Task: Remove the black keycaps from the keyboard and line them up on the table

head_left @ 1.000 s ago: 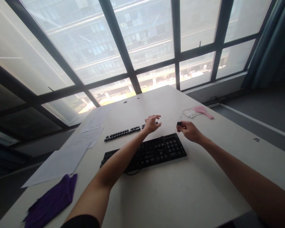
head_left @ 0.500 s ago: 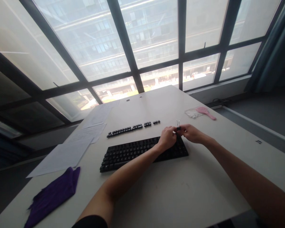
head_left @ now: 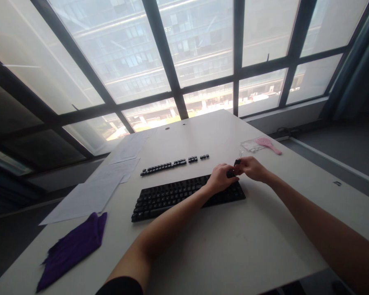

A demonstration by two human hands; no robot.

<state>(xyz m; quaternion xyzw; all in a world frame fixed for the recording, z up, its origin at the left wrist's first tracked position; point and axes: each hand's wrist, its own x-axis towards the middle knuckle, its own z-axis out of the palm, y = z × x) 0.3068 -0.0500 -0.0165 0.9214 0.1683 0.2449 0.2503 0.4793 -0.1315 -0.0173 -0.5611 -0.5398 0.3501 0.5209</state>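
Observation:
A black keyboard (head_left: 169,198) lies on the white table. Over its right end, my left hand (head_left: 219,178) is closed on a small black piece (head_left: 230,173), probably a keycap. Close beside it, my right hand (head_left: 252,169) pinches a black binder clip (head_left: 238,162) whose silver wire handles point up. The fingertips of both hands nearly meet. Behind the keyboard runs a row of loose black keycaps (head_left: 162,167), with smaller groups at its right.
White papers (head_left: 83,198) cover the table's left side, and a purple cloth (head_left: 75,250) lies at the front left. A pink brush (head_left: 268,144) rests by a clear plastic bag (head_left: 249,145) at the right. Windows stand behind the table (head_left: 209,241).
My right hand has moved slightly up and right with the clip, which now tilts. The black piece at my left fingertips shows more clearly. The view has shifted slightly.

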